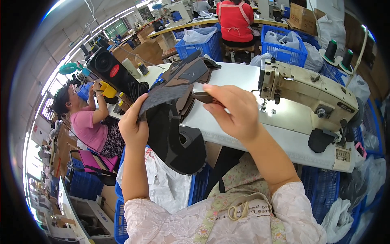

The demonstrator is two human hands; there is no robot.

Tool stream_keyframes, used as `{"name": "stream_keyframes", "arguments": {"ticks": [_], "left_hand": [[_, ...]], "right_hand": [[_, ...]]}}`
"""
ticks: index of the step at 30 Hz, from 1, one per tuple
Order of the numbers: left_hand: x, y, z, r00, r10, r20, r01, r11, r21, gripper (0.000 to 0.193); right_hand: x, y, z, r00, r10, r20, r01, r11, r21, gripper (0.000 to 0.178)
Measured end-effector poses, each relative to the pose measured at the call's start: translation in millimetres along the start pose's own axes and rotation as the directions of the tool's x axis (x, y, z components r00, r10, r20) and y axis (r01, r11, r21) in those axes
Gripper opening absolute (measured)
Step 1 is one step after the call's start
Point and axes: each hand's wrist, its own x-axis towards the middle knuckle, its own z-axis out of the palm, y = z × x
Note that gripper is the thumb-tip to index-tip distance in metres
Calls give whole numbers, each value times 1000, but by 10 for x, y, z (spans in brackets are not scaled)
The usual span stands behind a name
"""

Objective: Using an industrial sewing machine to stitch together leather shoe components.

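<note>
My left hand point(136, 124) is closed on the edge of a dark grey fabric piece point(166, 96), which it lifts at the table's left end. A curved black shoe-upper-like piece point(174, 150) hangs below that hand over the table's front edge; whether it is joined to the grey piece I cannot tell. In my right hand point(235, 112) are small dark thread snips point(203, 97), gripped between thumb and fingers, their tip pointing left near the grey fabric. Behind both hands lies a heap of brown and black cut pieces point(191, 73).
A sewing machine point(310, 91) stands on the white table point(239, 79) at right, thread cones point(331, 49) behind it. Blue crates point(284, 51) sit beyond and below the table. A person in pink point(89, 118) works at left; another in red point(235, 22) sits ahead.
</note>
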Motion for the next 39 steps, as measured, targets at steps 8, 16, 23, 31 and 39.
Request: {"name": "stream_keyframes", "arguments": {"ticks": [8,16,23,31,39], "left_hand": [[-30,71,-110,994,73,85,-86,982,168,62],[-42,143,-46,980,127,154,-164,952,258,65],[-3,179,-13,975,135,179,-178,950,255,61],[-42,153,-8,977,117,176,-161,951,265,62],[175,-57,126,845,-533,-44,494,809,-320,27]], "right_hand": [[543,-254,-592,731,594,337,-553,804,-218,33],[607,-235,-626,638,592,492,-432,804,-408,29],[643,-184,-641,609,594,526,-399,803,-443,25],[655,-183,-620,678,568,467,-409,819,-402,23],[231,-424,-346,777,503,379,-512,855,-85,39]]}}
